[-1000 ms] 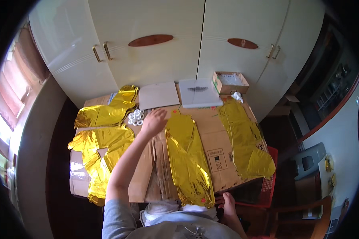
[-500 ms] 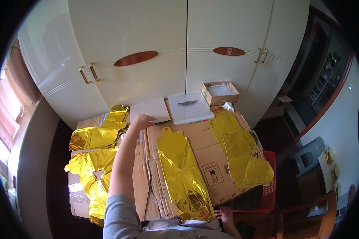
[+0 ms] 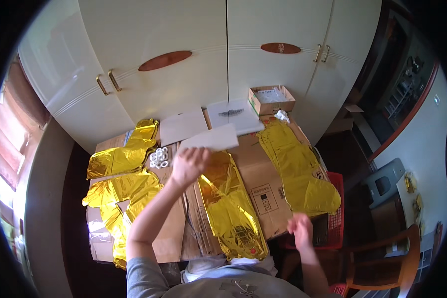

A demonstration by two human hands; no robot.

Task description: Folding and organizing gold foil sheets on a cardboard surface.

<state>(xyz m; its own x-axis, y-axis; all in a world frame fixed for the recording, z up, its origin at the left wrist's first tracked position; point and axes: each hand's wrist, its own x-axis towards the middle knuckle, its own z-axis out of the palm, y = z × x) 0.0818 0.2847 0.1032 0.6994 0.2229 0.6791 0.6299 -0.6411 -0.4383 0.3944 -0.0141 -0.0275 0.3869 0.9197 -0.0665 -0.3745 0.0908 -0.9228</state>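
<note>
My left hand (image 3: 191, 165) is closed on the near edge of a pale flat card (image 3: 213, 139), raised and tilted over the cardboard. Beneath and nearer me lies a flat gold foil balloon (image 3: 231, 208), its top end partly behind the hand and card. A second pale card (image 3: 180, 127) lies farther back. Off the table's near right edge hovers my right hand (image 3: 301, 229), its fingers curled in; whether anything small is in them I cannot see. The closest thing to it is another flat gold foil balloon (image 3: 303, 174).
Flattened cardboard (image 3: 268, 188) covers the table. More gold foil pieces (image 3: 116, 161) lie at left beside a cluster of white rings (image 3: 159, 157). Behind are a translucent sheet (image 3: 236, 119) and an open box (image 3: 271, 101). A red basket (image 3: 336, 218) and wooden chair (image 3: 382, 258) stand right.
My left hand has lifted a card off the back of the table and brought it nearer and rightward. My right hand has risen from the near edge and moved right.
</note>
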